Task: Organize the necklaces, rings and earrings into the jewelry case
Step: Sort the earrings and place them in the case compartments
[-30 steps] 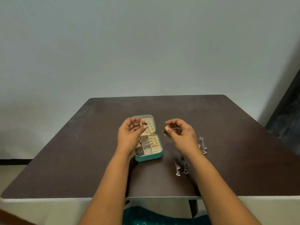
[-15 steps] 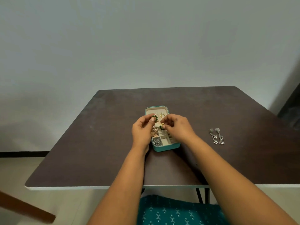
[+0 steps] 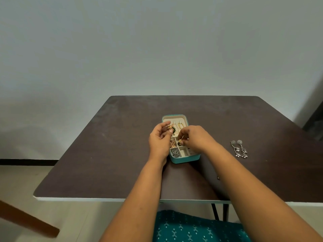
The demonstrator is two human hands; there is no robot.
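An open teal jewelry case [image 3: 185, 158] lies on the dark table [image 3: 104, 145], with gold chains in its far lid half and jewelry in the small near compartments. My left hand [image 3: 160, 142] pinches a green-and-gold earring [image 3: 172, 128] above the case's left side. My right hand [image 3: 195, 139] pinches a matching green-and-gold earring [image 3: 180, 142] low over a middle compartment. A pair of long silver earrings [image 3: 239, 148] lies on the table to the right of the case.
The table's front edge [image 3: 122, 199] runs just before my lap. A brown wooden bar [image 3: 26, 219] crosses the floor at lower left. A dark object stands at the far right by the wall.
Both hands have come together over the case with their earrings. My right hand has lowered its earring toward a middle compartment. The view has shifted left and the silver earrings by my right forearm are hidden.
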